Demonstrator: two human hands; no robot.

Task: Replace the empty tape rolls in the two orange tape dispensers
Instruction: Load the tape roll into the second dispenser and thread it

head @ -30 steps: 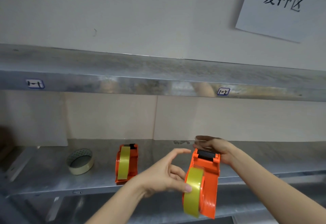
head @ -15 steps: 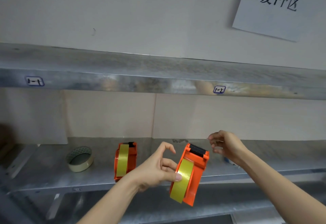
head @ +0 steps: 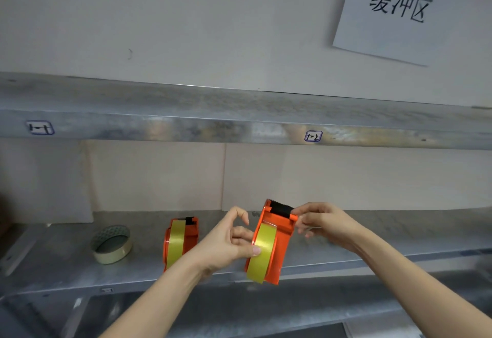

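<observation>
An orange tape dispenser with a yellow tape roll in it is held upright over the front edge of the metal shelf. My left hand grips its left side, thumb on the yellow roll. My right hand pinches the top right corner beside the black serrated cutter. A second orange dispenser, also loaded with yellow tape, stands on the shelf to the left, untouched.
A thin, nearly used-up tape roll lies flat on the shelf at the left. An upper metal shelf with small labels runs overhead. A paper sign hangs on the wall at the top right.
My right hand, off the dispenser half a second ago, has come back and taken hold of its top corner. The dispenser has been raised and turned more upright in my left hand.
</observation>
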